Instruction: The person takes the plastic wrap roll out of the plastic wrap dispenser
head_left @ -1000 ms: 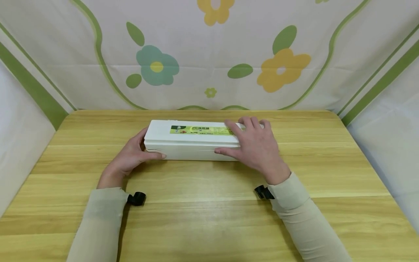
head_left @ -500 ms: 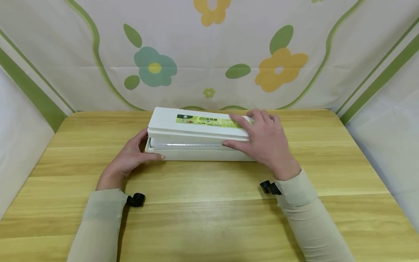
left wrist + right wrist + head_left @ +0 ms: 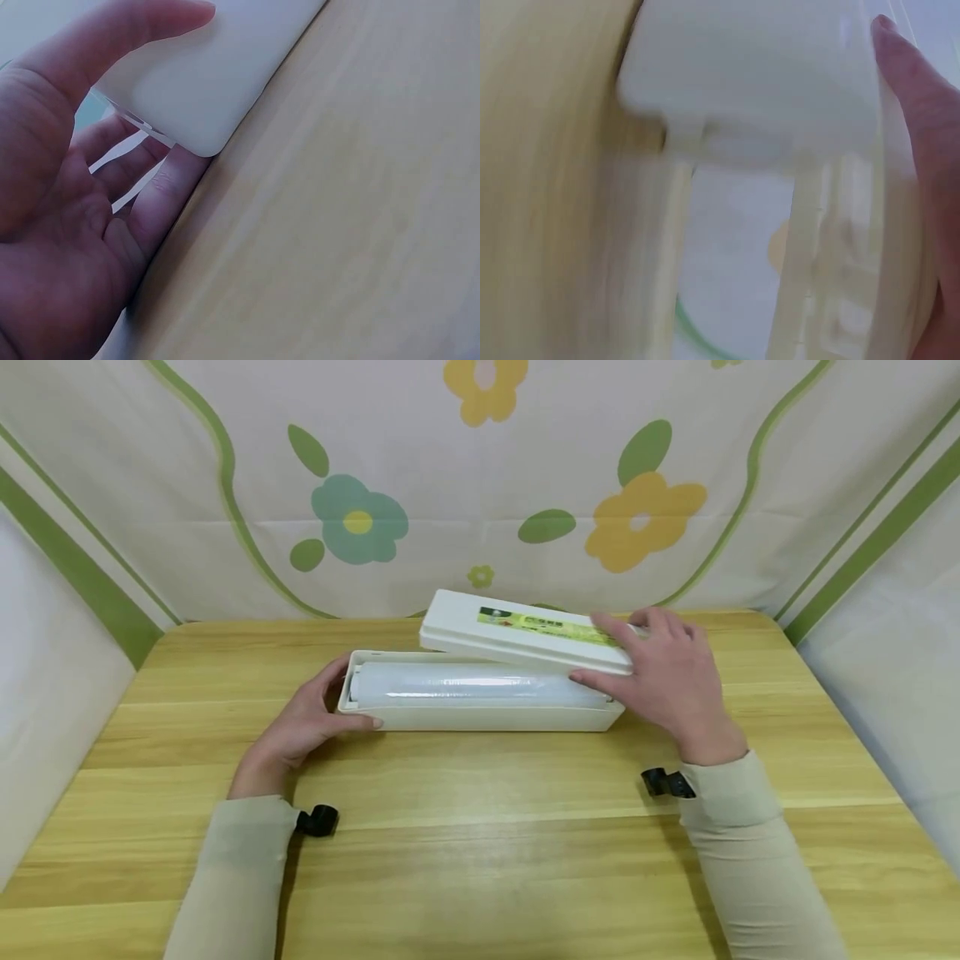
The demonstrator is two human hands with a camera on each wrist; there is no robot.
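A long white box base (image 3: pixel 480 718) lies on the wooden table (image 3: pixel 480 843) with a roll of clear cling film (image 3: pixel 472 685) inside. My left hand (image 3: pixel 303 727) grips the base's left end, thumb on the front wall; the left wrist view shows the base's corner (image 3: pixel 195 82) inside that hand (image 3: pixel 67 187). My right hand (image 3: pixel 663 681) holds the white lid (image 3: pixel 525 635) with its green and yellow label, lifted off and shifted right above the base. In the right wrist view the lid (image 3: pixel 765 82) is blurred, with my fingers (image 3: pixel 922 135) along it.
A floral cloth backdrop (image 3: pixel 480 485) closes off the table's far edge and both sides. Bare wood stretches in front of the box towards me. Small black wrist mounts (image 3: pixel 317 820) sit at my sleeves.
My right hand has raised the lid off the base and carried it up and to the right, uncovering the cling film roll. My left hand stays on the base's left end.
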